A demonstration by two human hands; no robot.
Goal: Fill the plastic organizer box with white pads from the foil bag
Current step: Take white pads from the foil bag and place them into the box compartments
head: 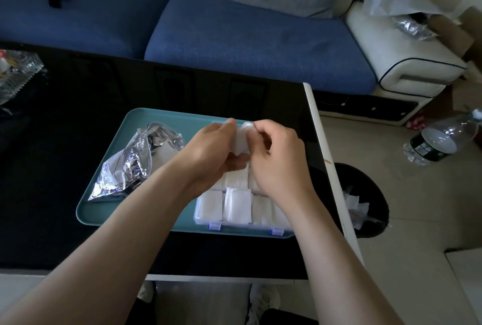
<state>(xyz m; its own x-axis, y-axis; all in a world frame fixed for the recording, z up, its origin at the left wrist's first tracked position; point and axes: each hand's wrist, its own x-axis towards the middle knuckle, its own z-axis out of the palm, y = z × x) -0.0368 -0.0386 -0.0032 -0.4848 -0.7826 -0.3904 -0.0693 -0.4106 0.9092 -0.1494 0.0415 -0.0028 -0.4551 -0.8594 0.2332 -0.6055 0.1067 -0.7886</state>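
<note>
Fingers [230, 124] of left hand [214, 149] and right hand [277, 160] pinch one white pad [241, 139] from either side, above the far end of the plastic organizer box [245, 224].

Pad judged light, soft and floppy, likely to buckle if pushed by one corner. Best taken at opposite edges, kept flat, then pressed home with flat fingertips.

Near compartments hold pads; a stored pad [237, 204] stands proud of its slot. Far compartments are hidden under the hands, so fill there cannot be told.

Box sits on the right of a teal tray [104, 210]. Foil bag [130, 165], crumpled with mouth open, lies on the tray's left, apart from the box; only the left forearm crosses between them.

Tray rests on a black counter [65, 142]. Bin [365, 189] and water bottle [438, 142] stand on the floor to the right, not in the way.
</note>
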